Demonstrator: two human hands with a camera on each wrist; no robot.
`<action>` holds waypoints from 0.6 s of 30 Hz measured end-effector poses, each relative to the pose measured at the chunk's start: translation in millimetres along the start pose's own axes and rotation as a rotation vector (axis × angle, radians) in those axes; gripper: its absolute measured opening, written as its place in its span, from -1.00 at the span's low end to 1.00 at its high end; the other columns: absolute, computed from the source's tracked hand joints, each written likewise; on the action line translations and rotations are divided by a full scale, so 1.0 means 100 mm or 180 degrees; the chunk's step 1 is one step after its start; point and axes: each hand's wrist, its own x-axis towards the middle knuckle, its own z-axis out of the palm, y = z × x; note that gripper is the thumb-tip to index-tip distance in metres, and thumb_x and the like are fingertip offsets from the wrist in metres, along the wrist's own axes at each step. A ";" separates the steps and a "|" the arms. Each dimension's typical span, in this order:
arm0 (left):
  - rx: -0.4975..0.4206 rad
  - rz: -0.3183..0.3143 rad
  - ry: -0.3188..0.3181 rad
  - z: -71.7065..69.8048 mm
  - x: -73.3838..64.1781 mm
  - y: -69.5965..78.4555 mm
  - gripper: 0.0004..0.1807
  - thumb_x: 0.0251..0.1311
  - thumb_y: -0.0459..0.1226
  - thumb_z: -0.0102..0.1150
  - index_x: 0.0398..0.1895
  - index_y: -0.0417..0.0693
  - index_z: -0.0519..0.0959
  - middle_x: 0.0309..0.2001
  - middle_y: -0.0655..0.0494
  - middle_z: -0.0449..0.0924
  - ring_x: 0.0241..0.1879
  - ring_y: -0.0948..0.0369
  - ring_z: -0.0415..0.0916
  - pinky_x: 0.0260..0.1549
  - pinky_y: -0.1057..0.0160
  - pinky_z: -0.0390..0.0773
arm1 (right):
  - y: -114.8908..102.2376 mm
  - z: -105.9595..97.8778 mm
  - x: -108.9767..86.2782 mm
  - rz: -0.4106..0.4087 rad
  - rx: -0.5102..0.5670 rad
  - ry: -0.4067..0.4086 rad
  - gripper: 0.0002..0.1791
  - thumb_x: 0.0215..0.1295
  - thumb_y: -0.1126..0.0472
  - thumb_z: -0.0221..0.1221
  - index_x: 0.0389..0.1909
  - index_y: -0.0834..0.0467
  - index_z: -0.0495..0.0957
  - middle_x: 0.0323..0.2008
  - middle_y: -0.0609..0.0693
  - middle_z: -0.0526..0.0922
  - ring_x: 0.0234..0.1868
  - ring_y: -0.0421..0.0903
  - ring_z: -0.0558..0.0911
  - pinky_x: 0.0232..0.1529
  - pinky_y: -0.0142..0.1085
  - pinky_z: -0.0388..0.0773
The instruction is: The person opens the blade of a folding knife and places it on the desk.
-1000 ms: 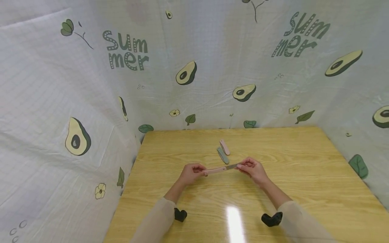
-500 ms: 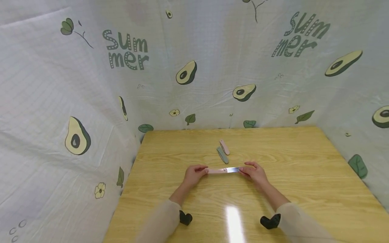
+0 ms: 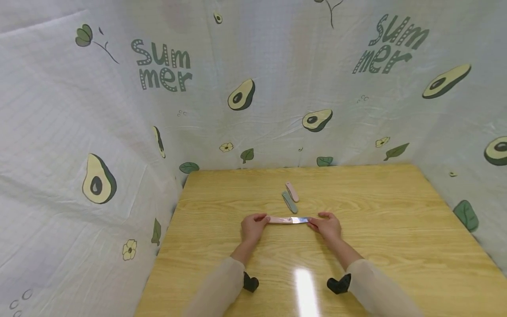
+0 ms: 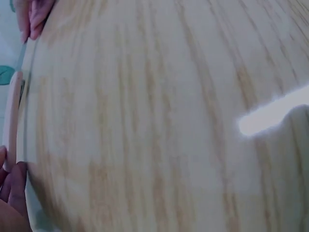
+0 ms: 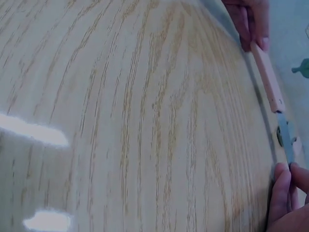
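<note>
Your left hand (image 3: 253,226) pinches the handle end of the pink folding knife (image 3: 280,220), that grip drawn in to the handle's thickness! Across from it, your right hand (image 3: 328,225) nips the blade (image 3: 299,220) near its tip, thumb and fingers narrowed just as tight. The unfolded knife runs level between your hands, parallel to the back edge of the counter (image 3: 396,211); whether it touches the wood, you can't tell.

Just behind, toward that back edge, lie a grey-green folded knife (image 3: 289,202) and, farther back, a second pink knife (image 3: 292,192), both slanted, leaving little room on that side. A patterned cloth (image 3: 277,66) rises beyond the edge. Your left hand has the left edge nearer; wider room stretches from your right hand to the right edge.
</note>
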 end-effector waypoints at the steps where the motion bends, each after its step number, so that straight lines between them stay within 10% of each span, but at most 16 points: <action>1: -0.0006 0.0018 0.0031 0.02 0.00 0.00 -0.79 0.05 -0.13 0.43 -0.26 0.01 0.76 -0.29 0.11 0.76 -0.21 0.18 0.68 -0.18 0.20 0.64 | 0.00 0.01 0.01 -0.0005 -0.0051 0.0019 -0.36 0.14 0.50 0.27 0.20 0.42 0.20 -0.40 0.10 0.57 -0.47 -0.20 0.72 -0.29 -0.42 0.68; 18: -0.0042 0.0298 0.0356 0.13 -0.04 -0.03 -0.72 -0.02 -0.25 0.47 -0.21 -0.15 0.73 -0.28 0.02 0.74 -0.32 0.21 0.63 -0.31 0.27 0.65 | 0.01 0.01 0.04 -0.0151 -0.0615 0.0079 -0.32 0.07 0.45 0.35 0.17 0.39 0.21 -0.53 0.08 0.62 -0.58 -0.18 0.72 -0.41 -0.42 0.67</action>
